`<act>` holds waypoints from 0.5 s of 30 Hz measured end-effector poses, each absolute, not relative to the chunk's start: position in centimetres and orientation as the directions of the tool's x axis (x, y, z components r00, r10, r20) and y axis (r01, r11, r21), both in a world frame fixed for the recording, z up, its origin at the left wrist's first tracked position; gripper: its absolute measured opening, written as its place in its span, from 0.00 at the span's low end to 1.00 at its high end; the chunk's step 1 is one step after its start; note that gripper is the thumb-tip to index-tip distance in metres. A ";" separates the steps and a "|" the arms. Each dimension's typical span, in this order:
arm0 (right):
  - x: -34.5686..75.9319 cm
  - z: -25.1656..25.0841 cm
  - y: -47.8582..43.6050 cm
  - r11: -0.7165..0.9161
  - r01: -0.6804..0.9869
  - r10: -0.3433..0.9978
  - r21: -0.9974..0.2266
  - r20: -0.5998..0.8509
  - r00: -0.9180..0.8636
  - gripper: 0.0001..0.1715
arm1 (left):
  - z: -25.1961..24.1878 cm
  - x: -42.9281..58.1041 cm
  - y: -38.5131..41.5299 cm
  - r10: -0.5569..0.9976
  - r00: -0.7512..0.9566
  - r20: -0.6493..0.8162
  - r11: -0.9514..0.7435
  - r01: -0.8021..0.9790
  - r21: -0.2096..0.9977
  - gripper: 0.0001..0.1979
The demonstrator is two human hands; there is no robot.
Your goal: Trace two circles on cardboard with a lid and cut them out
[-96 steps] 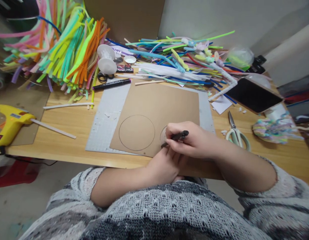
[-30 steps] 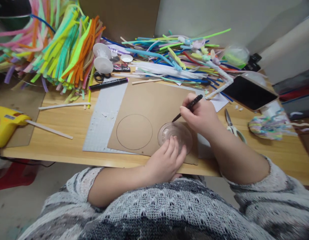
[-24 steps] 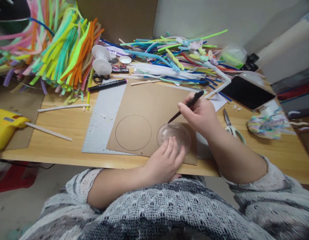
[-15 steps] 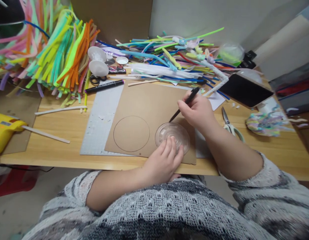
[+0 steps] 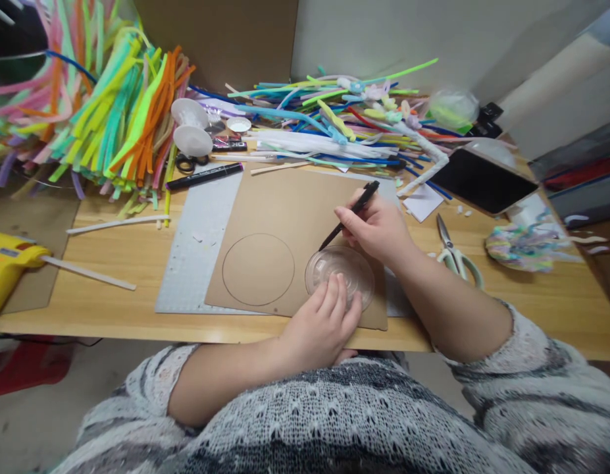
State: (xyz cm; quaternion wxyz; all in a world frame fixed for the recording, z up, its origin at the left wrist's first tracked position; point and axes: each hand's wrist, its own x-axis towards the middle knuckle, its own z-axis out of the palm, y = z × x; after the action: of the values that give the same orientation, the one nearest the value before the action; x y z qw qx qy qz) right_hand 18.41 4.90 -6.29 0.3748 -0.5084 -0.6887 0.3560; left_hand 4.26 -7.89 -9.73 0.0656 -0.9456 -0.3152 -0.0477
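Note:
My left hand (image 5: 319, 322) lies with outstretched fingers on a clear round plastic lid (image 5: 351, 264), pressing it against a brown cardboard sheet (image 5: 285, 204). In my right hand (image 5: 378, 227) is a black pen (image 5: 351, 212), gripped between thumb and fingers. Its tip touches the cardboard at the lid's upper left edge. A drawn circle (image 5: 258, 270) shows on the cardboard to the left of the lid. Under the sheet lies a grey cutting mat (image 5: 179, 263).
Scissors (image 5: 453, 250) and a phone (image 5: 485, 179) lie to the right. At left are a yellow glue gun (image 5: 11, 266) and bundled pipe cleaners (image 5: 122, 112). A black marker (image 5: 204, 176) and spool (image 5: 191, 125) sit behind the mat; more pipe cleaners (image 5: 305, 141) line the back.
My right hand and the pen have moved left and slightly down along the lid's upper edge. My left hand stays on the lid. The whole view has shifted slightly.

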 end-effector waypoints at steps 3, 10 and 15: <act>19.0 -6.0 5.3 0.298 0.589 0.950 -0.751 0.295 -0.105 0.11 | -9.7 4.2 -7.9 0.588 0.798 0.134 -0.794 0.601 -0.093 0.41; 18.8 -5.9 4.2 0.454 0.536 0.891 -0.712 0.356 -0.282 0.09 | -9.9 4.2 -7.6 0.581 0.795 0.176 -0.791 0.602 -0.108 0.40; 18.8 -5.5 3.9 0.558 0.504 0.825 -0.659 0.372 -0.425 0.10 | -10.0 4.2 -7.6 0.586 0.787 0.193 -0.786 0.610 -0.100 0.41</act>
State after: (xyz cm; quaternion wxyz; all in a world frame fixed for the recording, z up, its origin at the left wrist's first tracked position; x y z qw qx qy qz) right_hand 18.80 3.90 -5.55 0.3461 -0.4094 -0.8118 0.2315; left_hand 4.18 -7.57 -10.03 0.0788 -0.9420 -0.3173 -0.0759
